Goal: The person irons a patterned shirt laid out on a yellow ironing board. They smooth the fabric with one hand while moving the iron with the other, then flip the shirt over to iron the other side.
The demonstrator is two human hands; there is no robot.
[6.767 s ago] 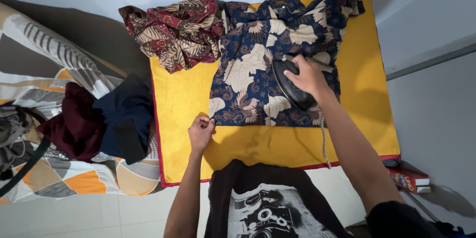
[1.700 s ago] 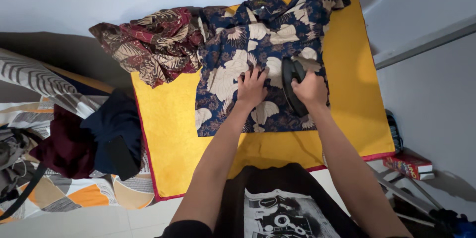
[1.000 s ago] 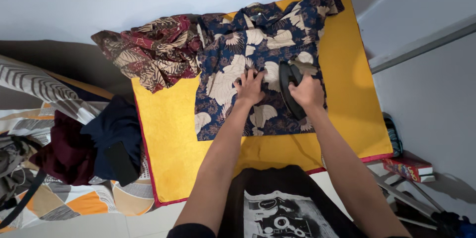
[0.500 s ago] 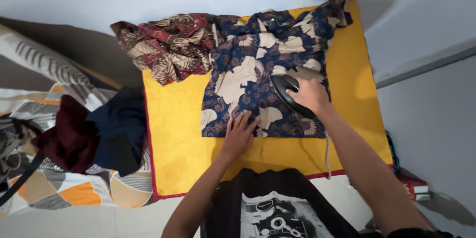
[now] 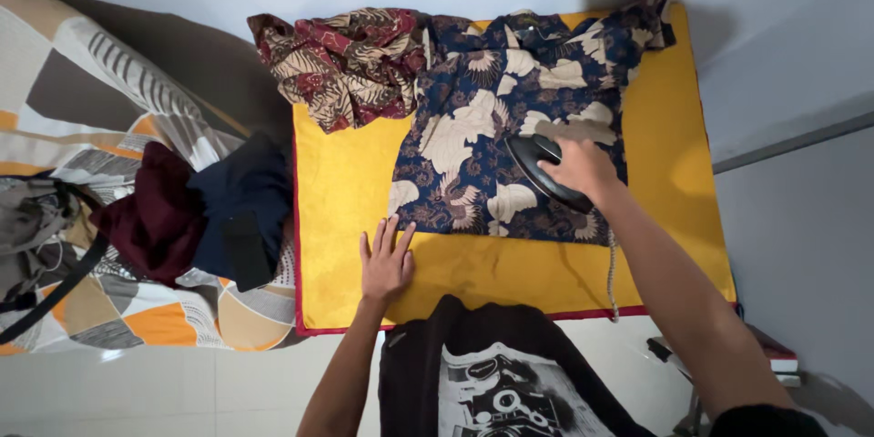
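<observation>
Yellow mat (image 5: 346, 173) is pressed by left hand (image 5: 386, 262), fingers spread flat, moved off navy shirt (image 5: 492, 155). Black iron (image 5: 543, 170) is gripped by right hand (image 5: 583, 167) on shirt.

Shirt (image 5: 473, 141): navy, cream bird-and-leaf print. Iron (image 5: 539, 171): black. Mat (image 5: 341, 187): yellow, red edging. Second shirt (image 5: 350, 64): maroon, tan leaf print. Cord (image 5: 613, 269): white-grey braid. Bedding (image 5: 100, 109): grey, brown, orange, white patches, striped. Pile: maroon garment (image 5: 150, 218), navy garment (image 5: 241, 205).
</observation>
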